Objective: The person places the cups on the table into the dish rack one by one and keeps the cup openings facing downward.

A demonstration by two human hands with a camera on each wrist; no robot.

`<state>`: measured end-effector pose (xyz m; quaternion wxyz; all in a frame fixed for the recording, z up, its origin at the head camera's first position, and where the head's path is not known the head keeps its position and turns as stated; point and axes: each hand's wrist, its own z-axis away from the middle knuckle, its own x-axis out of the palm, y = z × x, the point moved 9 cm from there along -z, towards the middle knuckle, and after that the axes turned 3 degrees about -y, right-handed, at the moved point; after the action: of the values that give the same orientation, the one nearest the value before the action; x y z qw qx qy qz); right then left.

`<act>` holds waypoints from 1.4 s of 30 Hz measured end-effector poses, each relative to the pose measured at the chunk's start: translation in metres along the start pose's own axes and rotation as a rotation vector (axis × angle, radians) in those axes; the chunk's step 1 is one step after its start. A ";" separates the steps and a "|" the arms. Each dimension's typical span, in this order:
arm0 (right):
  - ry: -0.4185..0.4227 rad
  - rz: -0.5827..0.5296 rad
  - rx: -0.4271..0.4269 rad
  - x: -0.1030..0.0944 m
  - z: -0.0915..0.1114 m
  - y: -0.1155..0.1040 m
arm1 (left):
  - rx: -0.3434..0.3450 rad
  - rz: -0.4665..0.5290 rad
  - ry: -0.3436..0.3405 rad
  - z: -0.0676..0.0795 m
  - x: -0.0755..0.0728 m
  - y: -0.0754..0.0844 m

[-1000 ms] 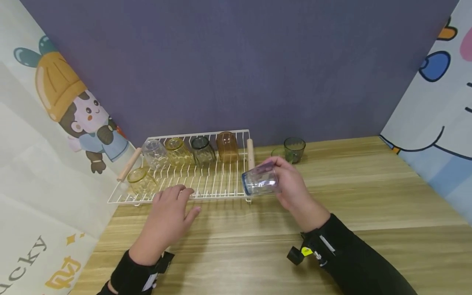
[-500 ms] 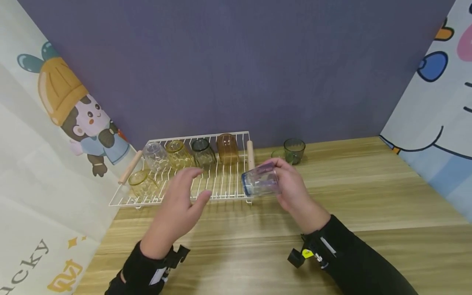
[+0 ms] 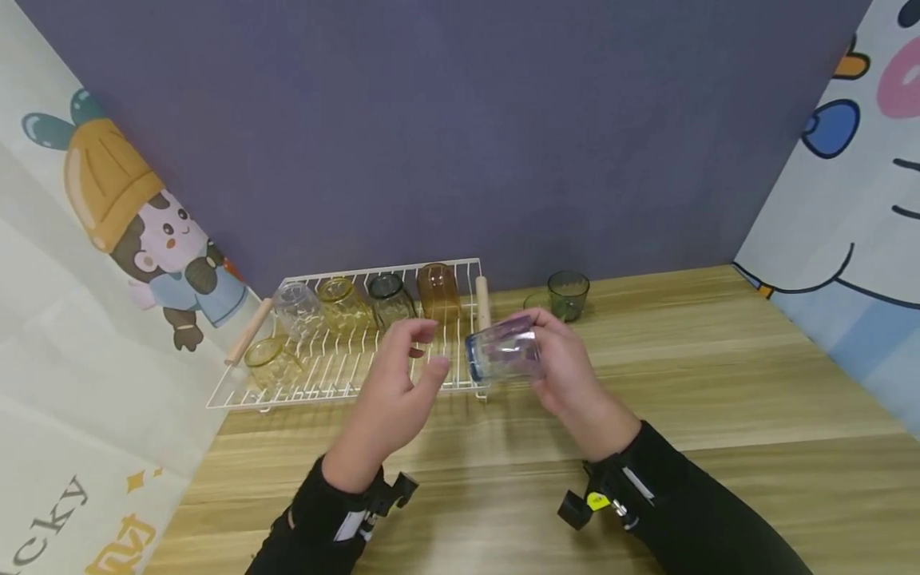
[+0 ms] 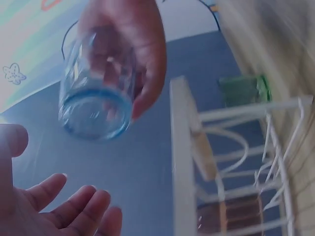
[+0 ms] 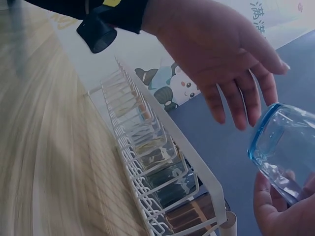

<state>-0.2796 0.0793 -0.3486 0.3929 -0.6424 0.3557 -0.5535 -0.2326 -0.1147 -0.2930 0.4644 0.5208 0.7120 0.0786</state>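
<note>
The wood-grained table [image 3: 690,383] bears a white rack [image 3: 341,369] (wooden-handled), a dark tumbler [image 3: 569,297] and, seemingly, a green glass [image 3: 537,302].

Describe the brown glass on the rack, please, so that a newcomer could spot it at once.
In front of the purple-grey wall, find the white wire rack. Follow its back row to the right-hand wooden handle. The brown glass there has a warm amber tint, unlike the dark grey glass beside it.

One clear glass [image 3: 505,351] is tinged blue, the rack [image 4: 182,157] white, the table [image 3: 719,383] wood-grained.
</note>
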 end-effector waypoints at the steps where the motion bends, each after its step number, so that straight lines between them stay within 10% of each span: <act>1: 0.001 -0.004 0.000 0.000 0.001 0.000 | 0.002 0.016 -0.003 0.000 0.005 0.001; 19: -0.006 0.008 0.007 0.025 0.018 0.012 | 0.111 0.184 0.081 0.009 0.043 0.008; 42: 0.003 0.275 -0.157 0.031 0.024 0.010 | 0.081 0.326 0.077 0.011 0.036 0.011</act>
<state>-0.2521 0.0504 -0.3460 0.4129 -0.6158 0.4831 -0.4658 -0.2182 -0.0845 -0.3133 0.3966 0.6442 0.6379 0.1441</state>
